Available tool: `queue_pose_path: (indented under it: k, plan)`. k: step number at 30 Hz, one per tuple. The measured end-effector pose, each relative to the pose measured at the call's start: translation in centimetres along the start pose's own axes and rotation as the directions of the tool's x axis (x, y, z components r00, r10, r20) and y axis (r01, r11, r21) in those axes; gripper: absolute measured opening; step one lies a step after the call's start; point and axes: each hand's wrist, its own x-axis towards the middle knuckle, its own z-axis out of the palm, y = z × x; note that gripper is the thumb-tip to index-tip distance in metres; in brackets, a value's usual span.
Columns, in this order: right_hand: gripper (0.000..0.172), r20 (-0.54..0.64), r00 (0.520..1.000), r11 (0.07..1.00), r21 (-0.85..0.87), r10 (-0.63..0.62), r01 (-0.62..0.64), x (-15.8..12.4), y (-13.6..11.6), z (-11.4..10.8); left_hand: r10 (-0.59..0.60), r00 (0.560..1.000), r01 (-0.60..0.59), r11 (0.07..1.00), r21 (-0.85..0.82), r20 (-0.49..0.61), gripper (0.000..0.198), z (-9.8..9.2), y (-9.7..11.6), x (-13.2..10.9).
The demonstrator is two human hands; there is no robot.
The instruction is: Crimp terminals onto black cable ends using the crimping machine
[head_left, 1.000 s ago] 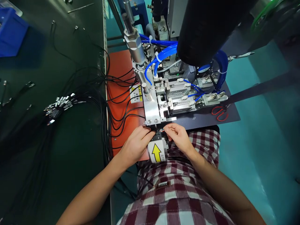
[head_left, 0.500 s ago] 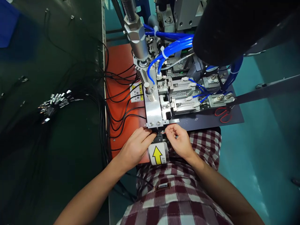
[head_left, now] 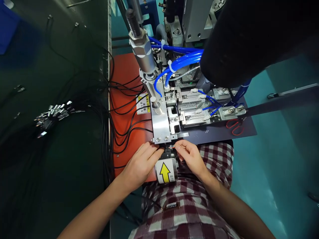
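Thin strand [head_left: 171, 147]: reddish and pale, roughly level, finer detail too small to tell
Right end: pinched in the right hand [head_left: 190, 157]
Left end: toward the left hand [head_left: 141, 163]
Place: just beside the silver plate's [head_left: 160, 127] front edge, near the black block [head_left: 167, 154]

The one view comes from a camera on the person's head, facing forward and steeply down, from just above the checked clothing [head_left: 189, 207] that fills the near middle. The forearms [head_left: 99, 205] run in from near left and near right, bringing the left hand [head_left: 139, 162] and right hand [head_left: 191, 157] close to the centre, before the machine [head_left: 161, 127]. The wide view takes in the dark bench [head_left: 77, 172] at left and floor [head_left: 251, 172] at right. A black cylinder [head_left: 236, 39] looms large across the far right.
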Motion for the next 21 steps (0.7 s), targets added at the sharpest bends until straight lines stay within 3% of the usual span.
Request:
queue_pose_path:
  k: [5, 8, 12, 14, 16, 19, 21]
  plan:
    - [0.018, -0.022, 0.999, 0.998, -0.047, -0.037, 0.036, 0.1, 0.1, 0.4, 0.001, 1.000, -0.001, 1.000, -0.003, -0.003, 0.026, 0.0, 0.0, -0.1]
    - [0.013, -0.048, 0.985, 0.978, -0.140, -0.165, 0.157, 0.1, 0.8, 0.4, 0.000, 1.000, 0.000, 1.000, 0.001, -0.014, 0.028, 0.1, 0.0, -0.1]
    - [0.007, -0.047, 0.882, 0.831, -0.360, -0.469, 0.423, 0.0, 1.7, 0.3, 0.006, 0.999, -0.006, 1.000, -0.001, -0.036, 0.030, 0.1, 0.1, 0.0]
    - [0.007, -0.033, 0.850, 0.789, -0.393, -0.526, 0.473, 0.0, 2.0, 0.2, 0.006, 0.999, -0.006, 1.000, -0.002, -0.032, 0.030, 0.0, 0.1, 0.0]
    - [0.008, -0.052, 0.872, 0.824, -0.357, -0.487, 0.439, 0.1, 2.1, 0.2, 0.005, 1.000, -0.005, 1.000, -0.003, -0.022, 0.031, 0.0, 0.1, 0.0]
    - [0.011, -0.044, 0.961, 0.952, -0.155, -0.273, 0.264, 0.3, 2.0, 0.2, 0.009, 1.000, -0.009, 1.000, -0.001, -0.023, 0.032, -0.1, 0.1, 0.0]
    - [0.015, 0.003, 0.990, 0.990, -0.018, -0.142, 0.142, 0.3, 1.8, 0.1, 0.011, 1.000, -0.011, 1.000, 0.000, -0.027, 0.031, -0.1, 0.1, 0.0]
